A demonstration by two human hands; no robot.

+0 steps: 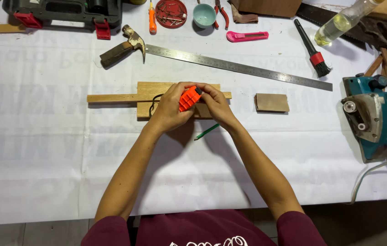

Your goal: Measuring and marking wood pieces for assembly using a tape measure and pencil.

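Clamped between both hands, a small ribbed orange plastic tool (pixel 189 98) is held over a flat wooden block (pixel 148 91) crossed by a thin wooden strip (pixel 111 97). The left hand (pixel 171 107) and right hand (pixel 215 104) are closed on it. A green pencil (pixel 206 132) lies just below the grip on the white-covered tabletop (pixel 43 150).

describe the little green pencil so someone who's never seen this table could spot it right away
Start at the white-covered table and find the wooden board in the middle, where both hands hold an orange tool. Just below the right hand, by the wrist, lies the green pencil, slanted on the cloth. It is the only thin green stick there, much smaller than the pink utility knife farther back.
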